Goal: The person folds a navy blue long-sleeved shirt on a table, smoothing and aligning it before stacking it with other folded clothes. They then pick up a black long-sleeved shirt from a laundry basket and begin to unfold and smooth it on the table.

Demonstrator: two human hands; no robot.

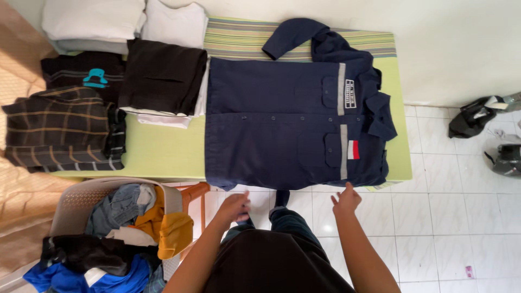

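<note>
White floor tiles surround a green table (163, 154) set against the wall. From the head camera, a navy work shirt (282, 130) lies flat along the table's right half, reaching its near edge. Both hands hover just off that edge — left hand (234, 207) with fingers loosely curled on nothing, right hand (345, 201) spread open, neither touching the shirt. Folded clothes (163, 76) occupy the far left corner — a laundry basket (108, 233) stands below.

A navy work shirt (282, 130) with grey reflective strips and a red-and-white chest patch lies along the near edge of the lime-green mattress (163, 154), whose far edge is striped green, yellow and purple. Toward its left edge lie a brown plaid shirt (57, 130), a folded black garment (163, 76) and white cloth. The beige basket (73, 201) holds mustard, blue and denim clothes.
</note>
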